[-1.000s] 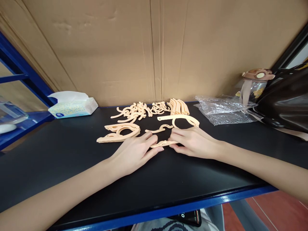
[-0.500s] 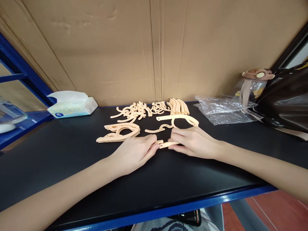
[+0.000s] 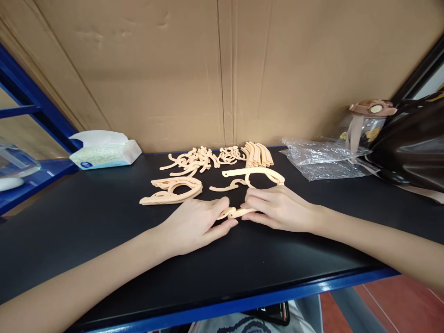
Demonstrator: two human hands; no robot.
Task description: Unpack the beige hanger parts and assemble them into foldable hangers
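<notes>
My left hand (image 3: 197, 224) is around the end of a beige curved plastic piece (image 3: 226, 213), apparently part of a folding clothes hanger. Its thumb stretches below the piece. Meeting that piece end to end is a hanger arm (image 3: 239, 212), which my right hand (image 3: 280, 208) grips between thumb and fingers. Beyond the right hand, a long curved hanger arm (image 3: 248, 172) with a ring-shaped part shows; whether it joins the held arm is hidden. A loose hook piece (image 3: 227, 187) lies just behind the hands. Left of them rests a stack of folded hangers (image 3: 169, 198).
Small hook pieces (image 3: 197, 159) lie piled near the cardboard wall (image 3: 156, 74), beside a row of hanger arms (image 3: 258, 155). A tissue pack (image 3: 106, 155) sits at left. Clear plastic bags (image 3: 322, 159), a bottle (image 3: 373, 120) and a dark bag (image 3: 412, 143) fill the right side.
My left thumb has moved down and right, away from the index finger, uncovering the joint between the two pieces. The long arm beyond my right hand has shifted slightly left.
</notes>
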